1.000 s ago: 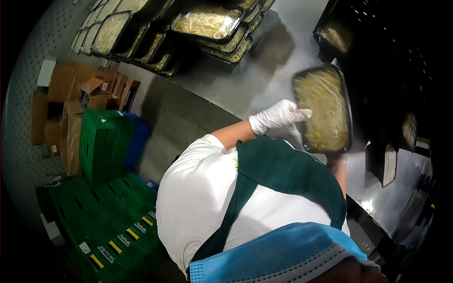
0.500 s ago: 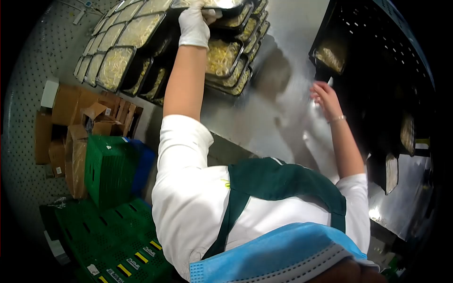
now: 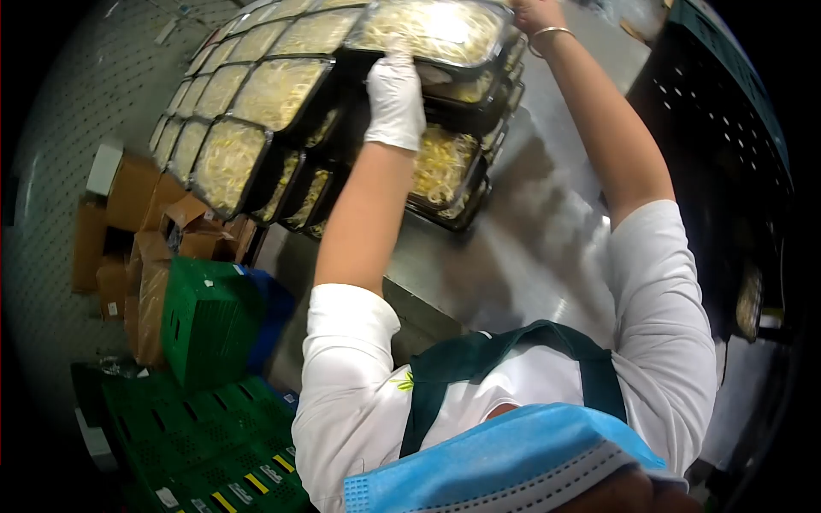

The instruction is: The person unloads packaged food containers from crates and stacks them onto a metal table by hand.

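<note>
My left hand (image 3: 396, 101), in a white glove, grips the near edge of a black tray of bean sprouts (image 3: 432, 32) under clear film, its thumb over the rim. That tray is on top of the stacked trays, at the upper middle. My bare right hand (image 3: 537, 14), with a bracelet at the wrist, is at the tray's far right corner, its fingers closed against the rim and partly cut off by the frame. Below, another sprout tray (image 3: 443, 167) shows in the stack. More filled trays (image 3: 278, 92) stand in rows to the left.
A metal table (image 3: 534, 248) runs under the stacks. At the right is a dark perforated crate (image 3: 710, 128), with a wrapped pack (image 3: 749, 303) lower down. Green crates (image 3: 209, 316) and cardboard boxes (image 3: 137, 192) are at the left, beyond the table edge.
The sprout tray went from in front of my body to the stack. My right hand moved from beside the dark crate up to the tray's far corner, and its fingers closed.
</note>
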`<state>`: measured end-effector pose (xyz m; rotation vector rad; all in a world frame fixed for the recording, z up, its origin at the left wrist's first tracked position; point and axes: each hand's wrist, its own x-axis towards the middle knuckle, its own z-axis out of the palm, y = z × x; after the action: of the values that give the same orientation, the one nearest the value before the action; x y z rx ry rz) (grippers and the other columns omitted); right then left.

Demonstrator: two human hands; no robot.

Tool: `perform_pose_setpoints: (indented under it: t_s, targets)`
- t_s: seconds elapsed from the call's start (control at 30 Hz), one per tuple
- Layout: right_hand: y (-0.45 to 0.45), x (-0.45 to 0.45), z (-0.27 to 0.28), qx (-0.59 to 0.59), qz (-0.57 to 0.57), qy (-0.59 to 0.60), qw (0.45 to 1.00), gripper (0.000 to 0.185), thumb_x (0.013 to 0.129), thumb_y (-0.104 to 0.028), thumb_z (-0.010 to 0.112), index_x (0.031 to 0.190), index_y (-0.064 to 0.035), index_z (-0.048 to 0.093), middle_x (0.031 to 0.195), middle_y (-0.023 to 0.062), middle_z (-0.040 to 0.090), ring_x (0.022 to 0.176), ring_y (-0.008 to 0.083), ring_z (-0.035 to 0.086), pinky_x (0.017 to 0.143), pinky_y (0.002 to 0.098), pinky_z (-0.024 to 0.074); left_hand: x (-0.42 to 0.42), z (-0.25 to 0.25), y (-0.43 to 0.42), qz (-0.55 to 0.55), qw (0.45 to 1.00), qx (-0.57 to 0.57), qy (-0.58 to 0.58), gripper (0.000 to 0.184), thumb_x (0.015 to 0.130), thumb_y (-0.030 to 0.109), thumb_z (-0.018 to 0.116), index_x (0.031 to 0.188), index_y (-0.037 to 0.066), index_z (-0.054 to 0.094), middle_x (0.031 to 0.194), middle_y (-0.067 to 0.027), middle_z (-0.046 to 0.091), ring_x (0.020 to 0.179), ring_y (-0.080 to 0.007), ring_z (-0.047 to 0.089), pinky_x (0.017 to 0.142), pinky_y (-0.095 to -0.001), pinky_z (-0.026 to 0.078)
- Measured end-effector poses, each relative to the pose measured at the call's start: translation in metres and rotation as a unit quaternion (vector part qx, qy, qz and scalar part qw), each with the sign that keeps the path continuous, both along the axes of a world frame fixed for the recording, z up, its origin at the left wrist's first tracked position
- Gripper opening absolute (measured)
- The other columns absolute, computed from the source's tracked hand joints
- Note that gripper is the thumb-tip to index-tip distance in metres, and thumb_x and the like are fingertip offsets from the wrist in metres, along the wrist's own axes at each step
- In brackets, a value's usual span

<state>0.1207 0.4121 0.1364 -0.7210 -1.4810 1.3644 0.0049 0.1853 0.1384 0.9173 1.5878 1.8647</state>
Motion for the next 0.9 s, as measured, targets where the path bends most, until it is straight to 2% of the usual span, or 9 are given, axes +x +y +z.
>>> perform_pose_setpoints:
  t_s: [0.07,0.13,0.2,0.4,0.5,0.6,0.67,0.73,0.9]
  targets:
    - [0.008,-0.017,-0.021,-0.122,0.213,0.14,0.959,0.029,0.073,-0.027,0.061,0.089,-0.0019,0.057,0.066,0.0093,0.057,0.047,0.0173,0.052,0.047,0.025,0.0449,-0.001,0.006,-0.015,0.049,0.998,0.022,0.013,0.053,0.078,0.057,0.044,0.073,0.005,0.055,0.063,-0.0075,0.061,0.058,-0.0145,0.056,0.054,-0.0297,0.036]
    - [-0.05,0.026,-0.029,-0.129,0.126,0.084,0.98,0.038,0.073,-0.031,0.062,0.096,-0.0013,0.055,0.074,0.0111,0.061,0.054,0.0171,0.057,0.046,0.0264,0.0466,0.006,0.013,-0.023,0.03,0.998,-0.042,-0.032,0.052,0.078,0.056,0.045,0.07,0.006,0.057,0.067,-0.0084,0.062,0.065,-0.0152,0.056,0.063,-0.0326,0.037]
    - [-0.102,0.095,-0.053,0.158,-0.087,-0.121,0.976,0.052,0.072,-0.035,0.064,0.106,0.0002,0.047,0.091,0.0106,0.057,0.083,0.0178,0.056,0.069,0.0266,0.0432,0.002,0.011,-0.026,0.044,0.998,-0.028,0.031,0.053,0.079,0.055,0.044,0.068,0.006,0.058,0.07,-0.0079,0.063,0.069,-0.0151,0.055,0.07,-0.0343,0.035]
    - [-0.098,0.23,-0.159,0.317,-0.34,-0.576,0.673,0.055,0.068,-0.031,0.063,0.113,-0.0084,0.043,0.116,0.0089,0.042,0.107,0.0244,0.039,0.09,0.0401,0.0309,0.069,0.026,-0.071,0.148,0.93,0.034,0.334,0.045,0.085,0.036,0.046,0.059,0.001,0.055,0.064,-0.0069,0.057,0.064,-0.0146,0.052,0.064,-0.027,0.039]
    - [-0.086,0.256,-0.18,0.46,-0.276,-0.527,0.659,0.028,0.068,-0.024,0.06,0.091,-0.0107,0.053,0.09,0.004,0.055,0.088,0.0192,0.053,0.077,0.0341,0.0402,0.145,0.002,-0.105,-0.12,0.964,0.125,0.201,0.008,0.082,0.007,0.052,0.077,0.001,0.053,0.069,-0.007,0.058,0.065,-0.0118,0.055,0.064,-0.0241,0.046]
    - [-0.144,0.279,-0.16,0.494,-0.202,-0.349,0.77,0.017,0.068,-0.017,0.061,0.082,-0.011,0.055,0.083,0.0055,0.059,0.075,0.0231,0.057,0.067,0.0329,0.044,0.192,-0.076,-0.123,-0.225,0.953,-0.096,0.176,0.019,0.085,0.012,0.049,0.07,0.002,0.054,0.068,-0.007,0.059,0.064,-0.0126,0.055,0.064,-0.0241,0.045]
    - [-0.212,0.306,-0.156,0.401,-0.012,-0.457,0.794,0.025,0.065,-0.021,0.064,0.087,-0.0127,0.056,0.095,0.0057,0.057,0.088,0.0231,0.054,0.076,0.0362,0.0408,0.201,-0.146,-0.119,-0.235,0.941,-0.233,0.077,0.026,0.083,0.027,0.054,0.069,0.005,0.055,0.065,-0.0052,0.059,0.061,-0.009,0.053,0.059,-0.0216,0.043]
    - [-0.269,0.355,-0.152,0.372,-0.046,-0.462,0.804,0.051,0.062,-0.032,0.067,0.109,-0.0173,0.053,0.119,0.0093,0.046,0.114,0.0261,0.038,0.093,0.0424,0.0288,0.212,-0.18,-0.131,-0.26,0.894,-0.361,0.049,0.032,0.082,0.034,0.055,0.076,0.003,0.058,0.071,-0.0057,0.06,0.063,-0.0091,0.054,0.06,-0.0219,0.044]
    - [-0.246,0.496,-0.159,0.17,-0.461,-0.64,0.59,0.085,0.059,-0.06,0.062,0.122,-0.0089,0.036,0.125,0.0233,0.029,0.117,0.0401,0.024,0.094,0.0502,0.0229,0.259,-0.168,-0.145,-0.247,0.887,-0.321,-0.223,0.034,0.08,0.032,0.056,0.085,-0.002,0.059,0.078,-0.0048,0.06,0.062,-0.009,0.053,0.058,-0.0213,0.041]
